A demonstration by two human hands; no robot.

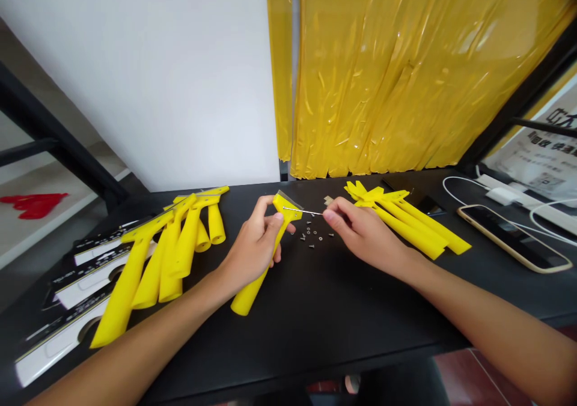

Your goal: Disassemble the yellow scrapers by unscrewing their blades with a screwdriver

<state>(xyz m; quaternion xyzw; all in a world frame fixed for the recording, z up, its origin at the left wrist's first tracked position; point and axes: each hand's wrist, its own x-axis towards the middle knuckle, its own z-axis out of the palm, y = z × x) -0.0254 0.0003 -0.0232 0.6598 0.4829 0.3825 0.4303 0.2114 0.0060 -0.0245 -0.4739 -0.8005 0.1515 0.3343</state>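
Note:
My left hand (252, 244) is closed around a yellow scraper (250, 292), its wide head pointing away from me and its handle slanting down to the left. A flat strip, likely the blade, shows along the head's far edge. Between the fingertips of my right hand (356, 223) is a thin metal rod tool (303, 211), perhaps a hex key or slim screwdriver. Its tip reaches the scraper head beside my left thumb; whether it sits in a screw I cannot tell. Several small screws and nuts (311, 233) lie loose on the black table (315, 310) between my hands.
Several yellow scrapers (115, 298) lie piled at the left, beside black-and-white boxes (85, 286). More yellow handles (415, 223) lie to the right. Farther right are a phone (514, 238), a white power strip (536, 205) and cables. A yellow plastic curtain (383, 81) hangs behind.

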